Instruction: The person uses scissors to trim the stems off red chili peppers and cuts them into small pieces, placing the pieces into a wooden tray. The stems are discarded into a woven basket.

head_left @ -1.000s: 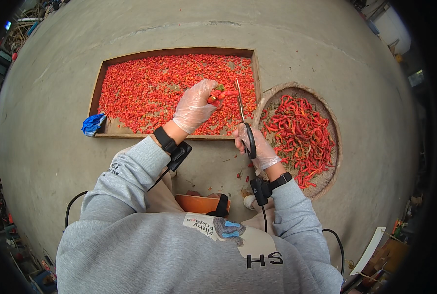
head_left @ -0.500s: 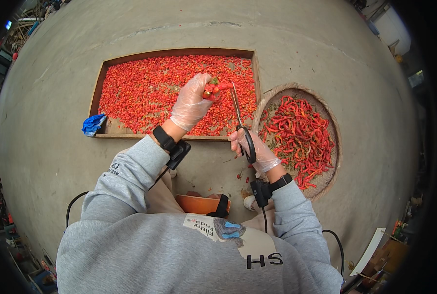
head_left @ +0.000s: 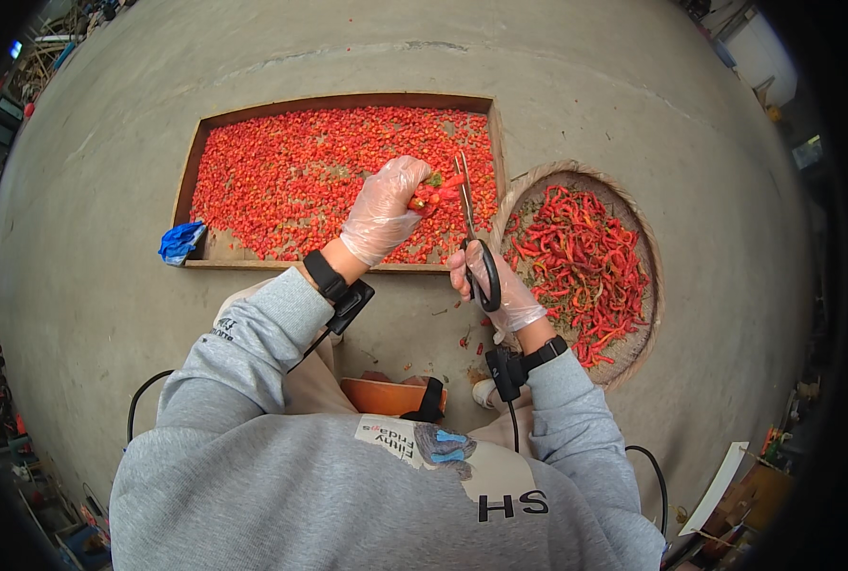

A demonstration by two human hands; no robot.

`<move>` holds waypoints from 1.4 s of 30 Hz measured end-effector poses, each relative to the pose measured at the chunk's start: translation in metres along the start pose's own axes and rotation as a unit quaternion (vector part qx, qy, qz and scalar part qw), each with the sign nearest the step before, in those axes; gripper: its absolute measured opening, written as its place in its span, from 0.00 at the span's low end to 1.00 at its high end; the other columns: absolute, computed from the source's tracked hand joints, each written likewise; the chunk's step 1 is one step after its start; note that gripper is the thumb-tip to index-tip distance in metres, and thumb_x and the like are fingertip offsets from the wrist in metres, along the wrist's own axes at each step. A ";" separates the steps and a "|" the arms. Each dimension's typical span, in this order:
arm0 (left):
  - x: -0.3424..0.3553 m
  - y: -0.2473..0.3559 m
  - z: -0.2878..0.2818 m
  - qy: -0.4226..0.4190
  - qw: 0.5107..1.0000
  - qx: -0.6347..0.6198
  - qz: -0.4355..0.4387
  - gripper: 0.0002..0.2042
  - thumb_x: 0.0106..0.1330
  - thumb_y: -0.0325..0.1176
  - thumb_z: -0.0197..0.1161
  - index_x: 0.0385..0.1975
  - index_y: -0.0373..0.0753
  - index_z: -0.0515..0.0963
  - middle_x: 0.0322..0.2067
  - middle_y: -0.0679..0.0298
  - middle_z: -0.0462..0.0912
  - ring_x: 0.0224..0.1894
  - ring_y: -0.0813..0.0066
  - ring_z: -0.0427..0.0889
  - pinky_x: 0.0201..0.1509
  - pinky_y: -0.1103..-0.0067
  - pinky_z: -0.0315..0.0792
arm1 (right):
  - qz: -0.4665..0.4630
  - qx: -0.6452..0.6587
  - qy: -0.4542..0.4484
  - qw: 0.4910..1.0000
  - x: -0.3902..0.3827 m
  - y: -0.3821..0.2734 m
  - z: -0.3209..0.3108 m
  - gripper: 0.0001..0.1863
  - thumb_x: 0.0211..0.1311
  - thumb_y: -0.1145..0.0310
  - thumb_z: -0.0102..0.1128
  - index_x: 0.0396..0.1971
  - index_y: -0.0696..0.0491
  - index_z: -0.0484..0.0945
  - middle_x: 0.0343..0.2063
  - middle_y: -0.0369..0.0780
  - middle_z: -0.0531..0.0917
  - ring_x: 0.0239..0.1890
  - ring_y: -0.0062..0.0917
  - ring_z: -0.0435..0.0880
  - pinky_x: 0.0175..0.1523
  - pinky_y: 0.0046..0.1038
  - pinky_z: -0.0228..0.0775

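My left hand (head_left: 386, 207), in a clear plastic glove, is closed around a small bunch of red chili peppers (head_left: 435, 197) above the tray. My right hand (head_left: 502, 288), gloved the same way, grips black-handled scissors (head_left: 482, 269) with the blades pointing away from me. Their blades are slightly apart, and the tip of a chili lies at or between them. Below the hands, a shallow wooden tray (head_left: 348, 267) holds a layer of chopped red chili pieces (head_left: 295, 181). At the right stands a round woven basket (head_left: 659, 276) with whole red chilies (head_left: 581, 252) and stem bits.
A crumpled blue bag (head_left: 182, 243) sits at the tray's near left corner. Between my feet is an orange-brown board or low stool (head_left: 386, 396). Small chili scraps (head_left: 466, 340) lie on the concrete floor (head_left: 614, 105). Cables run from devices on both wrists.
My left hand has moved slightly right and nearer to me with the chilies. The scissors have turned a little, and their blades now stand around the chili's end.
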State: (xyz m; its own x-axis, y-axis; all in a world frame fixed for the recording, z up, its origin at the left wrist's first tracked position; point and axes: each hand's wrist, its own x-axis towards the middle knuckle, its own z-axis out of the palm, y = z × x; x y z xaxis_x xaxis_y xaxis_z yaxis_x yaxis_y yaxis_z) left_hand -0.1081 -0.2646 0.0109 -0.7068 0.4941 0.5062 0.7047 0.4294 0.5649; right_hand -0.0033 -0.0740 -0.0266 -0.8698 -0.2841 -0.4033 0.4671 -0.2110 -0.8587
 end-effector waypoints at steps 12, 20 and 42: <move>-0.001 -0.008 0.000 0.044 0.999 0.001 0.001 0.20 0.42 0.17 0.61 0.39 0.37 0.70 0.34 0.53 0.74 0.40 0.49 0.74 0.41 0.65 0.70 | 0.003 -0.030 0.038 0.999 -0.005 -0.007 0.004 0.22 0.64 0.45 0.51 0.31 0.52 0.73 0.16 0.30 0.73 0.16 0.11 0.70 0.20 0.13 0.61; 0.001 -0.008 -0.003 0.030 0.999 -0.011 0.009 0.20 0.41 0.16 0.61 0.38 0.37 0.71 0.34 0.54 0.75 0.40 0.49 0.74 0.41 0.65 0.70 | -0.021 -0.015 -0.040 0.999 -0.002 0.005 -0.001 0.29 0.63 0.39 0.45 0.37 0.54 0.72 0.24 0.33 0.74 0.27 0.14 0.71 0.34 0.17 0.65; 0.001 -0.005 -0.001 0.028 0.999 -0.030 0.034 0.20 0.41 0.17 0.64 0.37 0.37 0.71 0.33 0.54 0.75 0.38 0.50 0.75 0.38 0.66 0.71 | -0.040 -0.020 -0.056 0.997 -0.004 0.003 -0.001 0.29 0.63 0.38 0.46 0.37 0.54 0.72 0.25 0.34 0.74 0.28 0.15 0.70 0.36 0.18 0.65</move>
State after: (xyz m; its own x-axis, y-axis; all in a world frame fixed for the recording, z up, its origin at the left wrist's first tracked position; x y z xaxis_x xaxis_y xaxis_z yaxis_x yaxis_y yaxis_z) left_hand -0.1129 -0.2669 0.0090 -0.6616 0.4763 0.5792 0.7469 0.3501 0.5653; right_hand 0.0015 -0.0725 -0.0284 -0.8794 -0.3718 -0.2974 0.3887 -0.1998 -0.8994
